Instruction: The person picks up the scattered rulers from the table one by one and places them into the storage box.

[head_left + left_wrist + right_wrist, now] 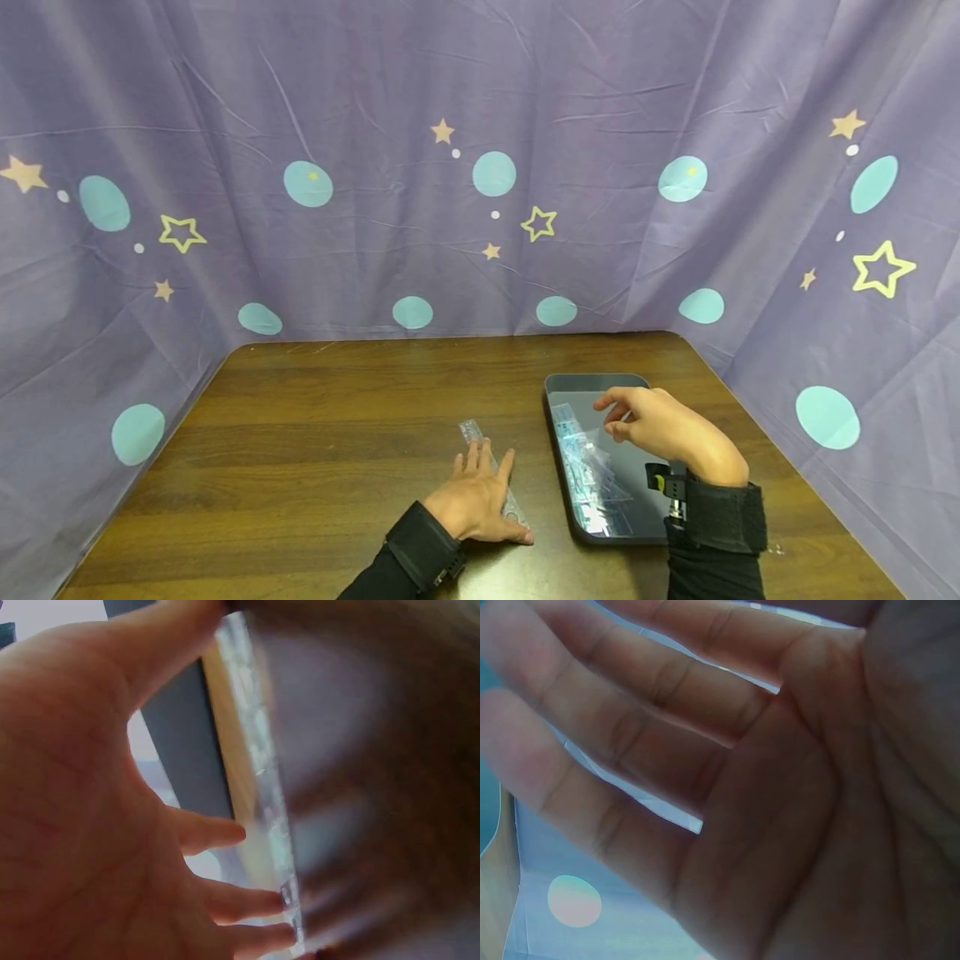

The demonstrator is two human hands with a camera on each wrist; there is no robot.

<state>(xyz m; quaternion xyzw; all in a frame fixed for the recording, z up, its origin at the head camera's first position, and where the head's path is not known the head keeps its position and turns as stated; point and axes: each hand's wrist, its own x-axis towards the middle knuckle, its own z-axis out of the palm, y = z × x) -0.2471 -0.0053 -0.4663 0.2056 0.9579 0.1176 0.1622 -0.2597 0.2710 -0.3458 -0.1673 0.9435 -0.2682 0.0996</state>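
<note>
My left hand (480,500) lies spread over a clear plastic ruler (470,430) on the table, its fingers straight and touching it. Part of the ruler is hidden under the palm; in the left wrist view the ruler's edge (260,750) runs past the fingertips. My right hand (652,425) hovers above the grey tray (637,500), fingers loosely bent, with nothing seen between them. In the right wrist view the right palm (772,810) and slightly parted fingers show no object. Clear, bluish flat plastic pieces (577,458), one triangular like a set square, lie along the tray's left side.
The brown wooden table (337,417) spreads out around the hands. A purple curtain (375,150) with stars and dots hangs along the back and both sides. Something small and shiny (777,550) lies right of the right wrist.
</note>
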